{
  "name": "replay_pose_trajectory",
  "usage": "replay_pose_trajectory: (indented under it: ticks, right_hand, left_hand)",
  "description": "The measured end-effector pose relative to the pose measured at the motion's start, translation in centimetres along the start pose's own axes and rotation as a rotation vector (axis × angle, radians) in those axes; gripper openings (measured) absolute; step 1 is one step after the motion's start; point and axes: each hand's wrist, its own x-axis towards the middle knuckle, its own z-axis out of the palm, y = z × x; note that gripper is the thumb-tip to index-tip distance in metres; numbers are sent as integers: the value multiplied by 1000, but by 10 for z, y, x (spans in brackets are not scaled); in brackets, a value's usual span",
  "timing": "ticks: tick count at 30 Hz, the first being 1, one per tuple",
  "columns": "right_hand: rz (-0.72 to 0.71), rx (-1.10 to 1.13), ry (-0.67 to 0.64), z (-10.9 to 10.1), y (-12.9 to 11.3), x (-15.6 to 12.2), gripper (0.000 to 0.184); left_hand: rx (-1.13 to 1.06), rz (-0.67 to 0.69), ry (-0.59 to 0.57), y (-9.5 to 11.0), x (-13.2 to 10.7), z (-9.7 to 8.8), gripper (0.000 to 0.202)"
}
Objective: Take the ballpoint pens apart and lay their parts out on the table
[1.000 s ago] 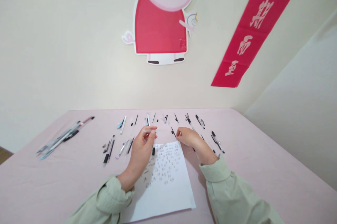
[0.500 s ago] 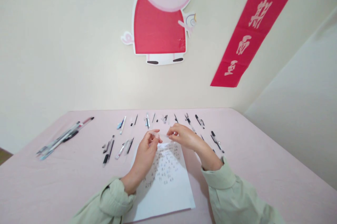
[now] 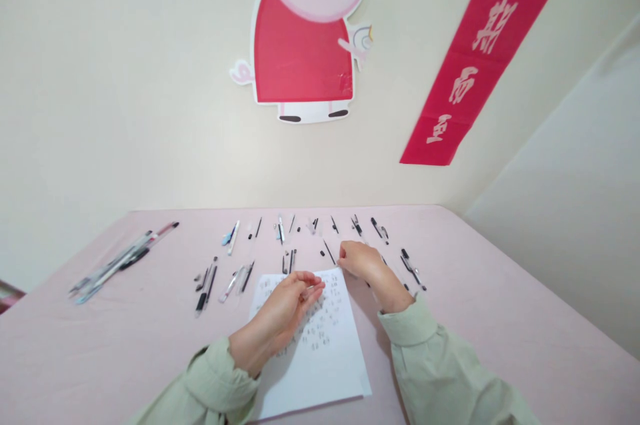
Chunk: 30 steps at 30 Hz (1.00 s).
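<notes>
Over the written-on paper sheet (image 3: 320, 378), my left hand (image 3: 287, 308) is closed with a small clear piece, which looks like a transparent pen barrel (image 3: 309, 291), in its fingers. Most of that piece is hidden by the fingers. My right hand (image 3: 361, 264) is at the sheet's top right corner, its fingertips pinched together and pointing down at the table. Just left of them lies a dark pen refill (image 3: 329, 251) with a small black cap (image 3: 323, 253) beside it. Whether the right fingertips touch the refill, or hold anything, I cannot make out.
Several taken-apart pens lie in rows on the pink tablecloth, among them a black pen (image 3: 206, 292) and a pale pen (image 3: 234, 238). A bundle of pens (image 3: 120, 265) rests at the left. Behind the table (image 3: 125, 365) stands a wall with a red banner (image 3: 465, 72).
My hands have come apart. The left moved down and right over the sheet with the clear piece; the right let go of it and shifted slightly right, uncovering the dark refill.
</notes>
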Motion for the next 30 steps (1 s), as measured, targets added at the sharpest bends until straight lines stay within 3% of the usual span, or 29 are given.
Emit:
replay_pose_trajectory:
  ticks: [3,5,8,11,16,23,30]
  right_hand:
    - [-11,42,77,-8,-3,-4,13]
    - [-115,138,124,-13,-10,-11,13]
    - [-353,298,65,-14,-28,-27,9]
    - [-421,266,18,-5,-50,-43,7]
    - [-388,146,-4,4,-62,-47,12]
    - [-58,81,145,3,-27,-13,12]
    - [5,46,166,25,-17,3,11]
  left_hand:
    - [-69,-13,39,1,4,0,19]
    - [-126,-27,75,3,6,0,8]
    - [-205,-18,61,5,9,0,17]
    - [-236,23,27,4,10,0,24]
    - [-222,33,60,3,8,2,25]
    - [-16,-38,25,-6,4,-1,30]
    - [254,34,-79,-34,11,-10,32]
